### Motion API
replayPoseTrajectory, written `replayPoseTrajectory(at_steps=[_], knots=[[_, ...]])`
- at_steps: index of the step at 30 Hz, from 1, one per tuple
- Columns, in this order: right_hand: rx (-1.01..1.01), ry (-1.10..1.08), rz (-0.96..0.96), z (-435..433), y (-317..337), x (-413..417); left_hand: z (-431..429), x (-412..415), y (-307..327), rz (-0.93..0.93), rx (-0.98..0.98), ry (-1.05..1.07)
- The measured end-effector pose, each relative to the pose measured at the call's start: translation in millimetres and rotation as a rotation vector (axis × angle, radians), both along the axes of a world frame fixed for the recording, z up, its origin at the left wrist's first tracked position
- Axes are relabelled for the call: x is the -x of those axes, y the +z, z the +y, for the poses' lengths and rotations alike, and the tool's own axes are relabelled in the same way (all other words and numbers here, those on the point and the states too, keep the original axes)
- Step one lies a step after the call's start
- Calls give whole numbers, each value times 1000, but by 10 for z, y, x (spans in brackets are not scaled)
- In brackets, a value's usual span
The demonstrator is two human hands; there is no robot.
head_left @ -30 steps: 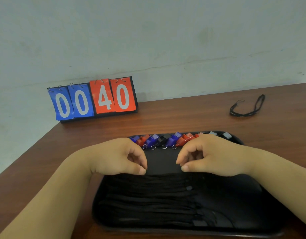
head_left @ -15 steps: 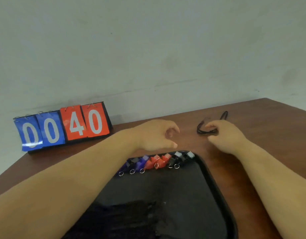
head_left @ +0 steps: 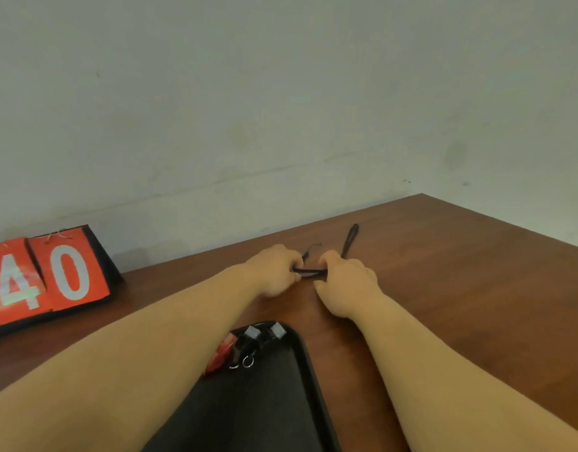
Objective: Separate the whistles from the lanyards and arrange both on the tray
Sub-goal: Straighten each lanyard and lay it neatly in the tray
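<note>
While the grips of left hand (head_left: 274,272) and right hand (head_left: 346,282) pinch the black lanyard (head_left: 308,273), its held stretch runs crosswise between them, loop trailing toward the table's (head_left: 444,288) far edge; the tray (head_left: 308,353) lies nearer the person.

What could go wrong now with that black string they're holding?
The left hand and the right hand both grip the lanyard on the table beyond the tray. Two likely slips:
1. The left forearm reaches right over the whistles at the tray's far end, so pulling back could knock them out of line.
2. The lanyard's loose loop could drag across them too.
</note>
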State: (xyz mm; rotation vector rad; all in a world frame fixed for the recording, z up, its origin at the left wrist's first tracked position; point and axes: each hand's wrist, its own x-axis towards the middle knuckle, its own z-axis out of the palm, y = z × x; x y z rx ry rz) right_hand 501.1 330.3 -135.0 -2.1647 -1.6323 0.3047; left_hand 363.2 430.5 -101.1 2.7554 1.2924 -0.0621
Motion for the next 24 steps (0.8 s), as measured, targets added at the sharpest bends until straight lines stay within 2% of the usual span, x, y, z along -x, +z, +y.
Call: replayPoseTrajectory(at_steps=[3, 6, 12, 16, 20, 24], knots=[[-127, -110, 16, -20, 16, -10, -4, 66, -8, -72, -63, 47], [-194, -125, 94, -36, 71, 13, -114, 195, 164, -165, -111, 35], [-408, 112, 316, -159, 265, 230, -353, 817, 666, -430, -151, 40], [-507, 220, 373, -388, 432, 484, -689, 1434, 936, -614, -138, 163], [-490, 351, 472, -599, 593, 814, -1260, 2169, 1003, -743, -22, 241], [-361, 495, 404, -753, 618, 1084, -1654, 2804, 840, -922, 138, 336]])
